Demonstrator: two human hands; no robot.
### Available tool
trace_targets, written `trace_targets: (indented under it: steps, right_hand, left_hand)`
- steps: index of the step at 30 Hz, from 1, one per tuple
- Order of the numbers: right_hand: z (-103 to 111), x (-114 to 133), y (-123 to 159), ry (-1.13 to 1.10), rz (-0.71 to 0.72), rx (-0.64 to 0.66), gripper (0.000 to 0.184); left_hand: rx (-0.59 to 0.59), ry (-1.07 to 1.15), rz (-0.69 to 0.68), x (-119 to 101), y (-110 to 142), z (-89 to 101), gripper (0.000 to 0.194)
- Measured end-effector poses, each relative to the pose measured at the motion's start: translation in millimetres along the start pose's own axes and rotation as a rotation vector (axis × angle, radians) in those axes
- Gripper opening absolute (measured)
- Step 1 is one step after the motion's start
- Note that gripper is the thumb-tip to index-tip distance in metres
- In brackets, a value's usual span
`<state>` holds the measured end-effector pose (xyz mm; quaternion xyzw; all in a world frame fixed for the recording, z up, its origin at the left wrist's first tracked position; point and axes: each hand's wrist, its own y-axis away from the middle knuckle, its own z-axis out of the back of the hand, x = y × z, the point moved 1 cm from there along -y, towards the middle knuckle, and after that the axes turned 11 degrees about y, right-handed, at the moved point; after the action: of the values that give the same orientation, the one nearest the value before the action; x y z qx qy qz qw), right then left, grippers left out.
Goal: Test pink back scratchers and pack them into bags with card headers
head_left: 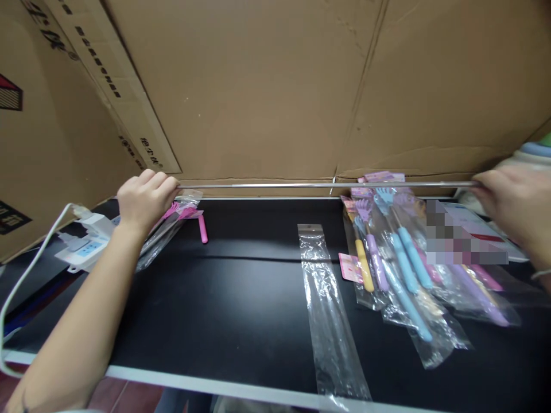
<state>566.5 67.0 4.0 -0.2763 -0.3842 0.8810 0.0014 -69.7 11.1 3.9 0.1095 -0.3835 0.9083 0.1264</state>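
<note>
A thin metal telescopic back scratcher (275,186), drawn out long, runs level between my two hands above the back of the black table. My left hand (146,198) is closed round its left end. My right hand (508,192), somewhat blurred, is closed round the right end. Both ends are hidden inside the fists. Below the right half of the rod lie several bagged back scratchers (400,246) with blue, purple, yellow and pink handles and claw heads. Beside my left hand are pink claw heads (185,212) in clear plastic and a pink handle (203,229).
A flat clear plastic bag (325,304) lies across the table (241,321) toward its front edge. A white power strip (88,249) with a cable (32,269) stands at left. Cardboard walls (258,86) close off the back. A white package (477,229) is at right.
</note>
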Motion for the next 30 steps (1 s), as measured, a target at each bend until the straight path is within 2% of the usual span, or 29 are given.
trace_targets:
  steps: [3, 7, 10, 13, 16, 20, 23, 30]
  right_hand:
    - [4.3, 11.4, -2.3, 0.085, 0.137, -0.037, 0.037]
    - [5.3, 13.4, 0.1, 0.125, 0.155, -0.097, 0.035]
    - [19.8, 30.2, 0.9, 0.079, 0.219, -0.141, 0.035]
    - [47.4, 66.5, 4.4, -0.058, 0.385, -0.228, 0.032]
    - [74.8, 101.3, 11.3, -0.144, 0.506, -0.292, 0.032]
    - [100.7, 127.4, 21.2, -0.205, 0.562, -0.333, 0.023]
    - [113.0, 138.4, 27.6, -0.204, 0.597, -0.313, 0.016]
    - [129.3, 149.2, 35.5, -0.212, 0.578, -0.309, 0.017]
  left_hand:
    - [-0.058, -0.131, -0.036, 1.4, -0.1, -7.6, 0.031]
    - [-0.126, -0.207, -0.109, -4.4, -3.7, -7.4, 0.030]
    - [-0.117, -0.147, -0.208, -28.9, -9.7, -2.3, 0.030]
    - [-0.100, -0.051, -0.319, -65.9, -16.1, 3.6, 0.032]
    - [-0.135, 0.016, -0.362, -99.1, -18.3, 10.0, 0.033]
    - [-0.106, 0.113, -0.397, -131.0, -14.0, 14.2, 0.031]
    - [-0.081, 0.156, -0.414, -145.8, -10.1, 14.2, 0.029]
    - [-0.050, 0.199, -0.388, -158.1, -5.2, 17.1, 0.026]
